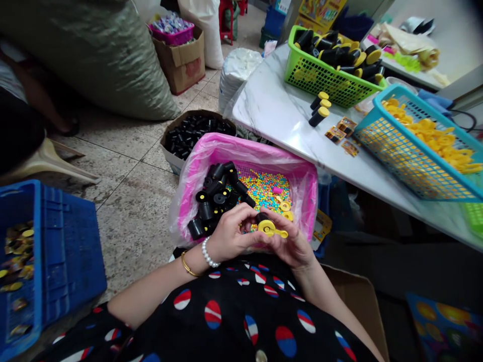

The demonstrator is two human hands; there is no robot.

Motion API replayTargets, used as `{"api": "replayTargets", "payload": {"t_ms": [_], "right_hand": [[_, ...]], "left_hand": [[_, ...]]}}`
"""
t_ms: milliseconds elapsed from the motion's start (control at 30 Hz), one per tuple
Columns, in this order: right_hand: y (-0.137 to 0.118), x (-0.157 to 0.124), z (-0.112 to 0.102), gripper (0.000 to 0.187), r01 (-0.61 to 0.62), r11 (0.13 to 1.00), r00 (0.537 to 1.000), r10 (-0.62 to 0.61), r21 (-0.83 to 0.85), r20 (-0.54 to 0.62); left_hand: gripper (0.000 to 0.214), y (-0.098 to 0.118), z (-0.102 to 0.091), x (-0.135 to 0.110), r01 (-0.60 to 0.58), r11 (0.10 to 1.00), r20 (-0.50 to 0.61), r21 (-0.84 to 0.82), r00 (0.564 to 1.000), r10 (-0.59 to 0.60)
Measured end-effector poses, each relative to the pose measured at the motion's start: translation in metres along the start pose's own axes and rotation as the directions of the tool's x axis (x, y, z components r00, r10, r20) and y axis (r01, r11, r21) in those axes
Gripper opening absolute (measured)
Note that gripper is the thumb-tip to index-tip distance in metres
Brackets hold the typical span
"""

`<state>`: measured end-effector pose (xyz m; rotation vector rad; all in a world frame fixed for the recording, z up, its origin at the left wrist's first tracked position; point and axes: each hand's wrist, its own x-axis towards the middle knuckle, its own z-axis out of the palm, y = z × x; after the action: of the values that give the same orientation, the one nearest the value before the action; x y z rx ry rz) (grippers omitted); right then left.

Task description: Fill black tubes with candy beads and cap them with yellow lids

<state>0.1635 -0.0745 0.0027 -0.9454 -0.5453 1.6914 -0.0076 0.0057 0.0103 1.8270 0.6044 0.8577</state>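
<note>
My left hand [230, 232] and my right hand [289, 245] meet over my lap, both pinched on a small black tube [261, 218] with a yellow lid [272, 230] being held at its mouth. Just beyond them sits a pink basket [305, 173] lined with clear plastic, holding small coloured candy beads [264, 188], a pile of black tubes [217, 196] and a few loose yellow lids [286, 207].
A white marble table [279, 120] at right carries a green basket [315, 78] of capped tubes, a blue basket [400, 151] of yellow lids, three capped tubes [320, 108] and small packets. A box of black tubes [188, 133] and a blue crate [64, 241] stand on the floor. Another person sits far left.
</note>
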Motion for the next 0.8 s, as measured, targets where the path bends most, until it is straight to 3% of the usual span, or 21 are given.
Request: {"api": "replayTargets", "payload": {"t_ms": [167,367,433,500,600,667,733,800], "right_hand": [[0.001,0.004,0.003,0.056,0.053,0.996,0.998,-0.054,-0.071,-0.014],[0.002,0.006,0.023,0.026,0.056,0.913,0.96,-0.16,-0.404,-0.229],[0.002,0.003,0.025,0.025,0.023,0.914,0.961,-0.131,-0.404,-0.243],[-0.005,-0.001,0.021,0.027,-0.018,0.936,0.981,-0.051,-0.352,-0.186],[-0.041,0.001,0.005,0.034,0.024,0.952,0.985,-0.075,-0.306,-0.158],[-0.083,0.014,-0.01,0.039,0.163,0.923,0.93,-0.261,-0.348,-0.257],[-0.134,0.036,-0.024,0.036,0.291,0.849,0.797,-0.47,-0.442,-0.379],[-0.18,0.064,-0.034,0.024,0.315,0.776,0.641,-0.598,-0.546,-0.481]], "left_hand": [[0.045,-0.002,0.001,0.0,-0.013,0.999,0.027,0.048,1.0,0.012],[0.047,-0.014,0.008,-0.006,0.014,0.985,-0.102,0.173,0.995,0.004],[0.047,-0.014,0.009,-0.007,0.052,0.981,-0.12,0.189,0.992,-0.03],[0.046,-0.009,0.009,-0.006,0.053,0.982,-0.133,0.182,0.991,-0.029],[0.04,0.002,0.007,-0.004,-0.021,0.991,-0.141,0.133,0.989,0.04],[0.037,0.005,0.005,-0.003,-0.069,0.991,-0.105,0.111,0.991,0.08],[0.023,0.004,0.004,-0.002,-0.087,0.99,-0.069,0.108,0.993,0.095],[0.013,0.003,0.003,-0.001,-0.086,0.99,-0.06,0.115,0.994,0.093]]}}
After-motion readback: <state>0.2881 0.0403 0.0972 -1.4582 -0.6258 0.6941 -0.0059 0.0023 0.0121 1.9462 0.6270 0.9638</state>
